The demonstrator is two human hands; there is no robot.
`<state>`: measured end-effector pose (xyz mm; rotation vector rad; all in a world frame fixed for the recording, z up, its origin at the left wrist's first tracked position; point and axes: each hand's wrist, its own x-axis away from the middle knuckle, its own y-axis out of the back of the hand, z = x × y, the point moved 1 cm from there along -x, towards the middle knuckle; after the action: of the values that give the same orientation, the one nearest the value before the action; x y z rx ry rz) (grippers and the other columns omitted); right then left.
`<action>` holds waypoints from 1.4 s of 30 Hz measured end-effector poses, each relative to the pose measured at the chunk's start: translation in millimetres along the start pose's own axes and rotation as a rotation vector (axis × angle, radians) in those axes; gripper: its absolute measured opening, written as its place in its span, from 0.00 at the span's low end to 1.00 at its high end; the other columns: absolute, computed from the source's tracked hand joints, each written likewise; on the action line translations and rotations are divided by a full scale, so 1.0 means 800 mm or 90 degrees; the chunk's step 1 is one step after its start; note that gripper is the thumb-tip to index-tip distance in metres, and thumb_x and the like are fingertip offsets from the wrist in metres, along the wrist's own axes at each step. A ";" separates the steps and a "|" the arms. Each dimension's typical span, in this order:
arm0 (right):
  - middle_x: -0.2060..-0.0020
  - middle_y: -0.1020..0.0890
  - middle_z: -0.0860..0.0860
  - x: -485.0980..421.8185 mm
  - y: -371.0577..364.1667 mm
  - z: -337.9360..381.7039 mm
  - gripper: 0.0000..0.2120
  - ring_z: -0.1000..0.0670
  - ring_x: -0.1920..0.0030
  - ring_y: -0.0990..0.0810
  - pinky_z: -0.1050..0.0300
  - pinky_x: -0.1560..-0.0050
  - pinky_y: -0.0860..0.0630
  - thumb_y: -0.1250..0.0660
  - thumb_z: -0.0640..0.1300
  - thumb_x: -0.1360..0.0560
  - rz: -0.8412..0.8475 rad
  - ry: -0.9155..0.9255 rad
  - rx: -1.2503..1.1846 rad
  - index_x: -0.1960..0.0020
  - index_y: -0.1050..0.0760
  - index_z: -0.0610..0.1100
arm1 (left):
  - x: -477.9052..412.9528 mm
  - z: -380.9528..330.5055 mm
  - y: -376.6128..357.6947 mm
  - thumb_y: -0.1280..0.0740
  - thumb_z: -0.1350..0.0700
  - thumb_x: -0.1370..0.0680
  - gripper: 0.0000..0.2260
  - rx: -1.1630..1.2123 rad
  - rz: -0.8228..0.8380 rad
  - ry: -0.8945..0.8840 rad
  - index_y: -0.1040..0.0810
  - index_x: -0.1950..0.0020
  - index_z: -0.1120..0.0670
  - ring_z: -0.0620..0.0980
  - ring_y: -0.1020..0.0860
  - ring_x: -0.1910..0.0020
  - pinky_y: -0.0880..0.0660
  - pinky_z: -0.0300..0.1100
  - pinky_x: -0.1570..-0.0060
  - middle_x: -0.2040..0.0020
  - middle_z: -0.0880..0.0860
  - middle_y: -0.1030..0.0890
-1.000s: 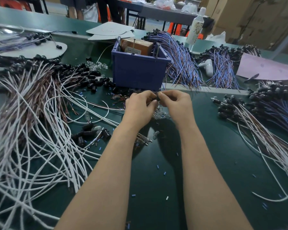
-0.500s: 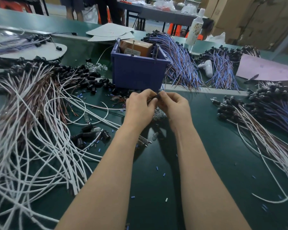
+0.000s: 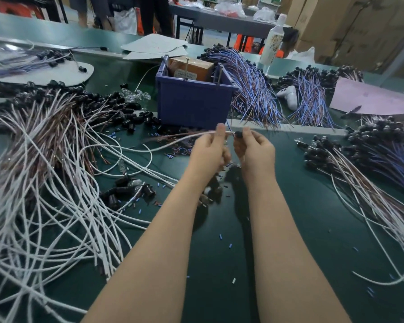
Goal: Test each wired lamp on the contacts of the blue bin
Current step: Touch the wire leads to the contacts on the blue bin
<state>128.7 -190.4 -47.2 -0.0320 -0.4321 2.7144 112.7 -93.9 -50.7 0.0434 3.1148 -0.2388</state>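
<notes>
- The left hand pinches the white wire between thumb and forefinger, with the other fingers curled under.
- The right hand pinches the black holder of the wired lamp at its fingertips. The rest of that hand is loosely curled.
- The lamp hangs in the air between the two hands, just in front of the blue bin and lower than its rim.
- Its long axis runs left to right, roughly along the bin's front wall. The holder is at the right and the wire trails off to the left toward the heap of leads. Where its bare ends lie cannot be made out.
- The contacts, thin upright metal pins at the bin's rim, stand beyond and above both hands.
- The left hand is probably the nearer to the pins, and the wire ends lie on its side. The next move likely means drawing those ends in and lifting them up and away to reach the pins.
</notes>
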 end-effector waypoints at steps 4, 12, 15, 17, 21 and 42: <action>0.67 0.26 0.50 -0.008 0.008 -0.002 0.11 0.55 0.68 0.30 0.65 0.68 0.31 0.38 0.45 0.20 -0.073 0.040 0.137 0.53 0.25 0.37 | -0.005 -0.014 0.031 0.41 0.57 0.18 0.10 0.282 -0.122 -0.027 0.24 0.56 0.56 0.39 0.34 0.79 0.37 0.31 0.77 0.75 0.45 0.27; 0.54 0.22 0.45 -0.009 0.029 0.014 0.10 0.45 0.51 0.25 0.61 0.54 0.35 0.40 0.45 0.21 -0.341 0.162 0.365 0.48 0.27 0.38 | -0.011 -0.021 0.067 0.43 0.56 0.17 0.13 0.260 -0.401 -0.089 0.26 0.59 0.54 0.38 0.30 0.74 0.30 0.32 0.69 0.68 0.47 0.26; 0.48 0.21 0.45 0.007 0.008 0.012 0.09 0.46 0.45 0.26 0.61 0.45 0.36 0.39 0.39 0.23 -0.228 0.392 0.510 0.45 0.26 0.38 | -0.010 -0.016 0.052 0.44 0.57 0.17 0.14 0.142 -0.362 -0.099 0.27 0.61 0.53 0.39 0.32 0.75 0.32 0.33 0.70 0.70 0.47 0.28; 0.51 0.20 0.45 0.017 -0.012 0.005 0.09 0.47 0.49 0.24 0.62 0.49 0.34 0.40 0.39 0.21 -0.053 0.441 0.524 0.46 0.24 0.38 | -0.010 -0.013 0.048 0.44 0.57 0.17 0.14 0.102 -0.341 -0.094 0.27 0.62 0.53 0.40 0.32 0.74 0.33 0.34 0.70 0.70 0.47 0.29; 0.49 0.20 0.42 0.016 -0.025 -0.023 0.14 0.43 0.47 0.24 0.53 0.47 0.32 0.43 0.44 0.19 0.126 0.310 0.709 0.45 0.22 0.39 | -0.010 -0.010 0.046 0.46 0.54 0.17 0.17 0.064 -0.362 -0.070 0.31 0.65 0.54 0.44 0.33 0.72 0.34 0.37 0.69 0.70 0.48 0.30; 0.55 0.17 0.47 0.023 -0.022 -0.020 0.08 0.45 0.51 0.21 0.47 0.41 0.28 0.36 0.44 0.22 0.079 0.226 0.638 0.51 0.20 0.42 | -0.019 -0.087 0.076 0.47 0.62 0.18 0.09 0.162 -0.500 -0.202 0.28 0.51 0.56 0.41 0.32 0.73 0.35 0.33 0.71 0.67 0.49 0.28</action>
<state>119.5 -163.1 -56.2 -0.2586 1.0483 2.6438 128.6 -23.6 9.5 -1.0963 2.6018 -0.5727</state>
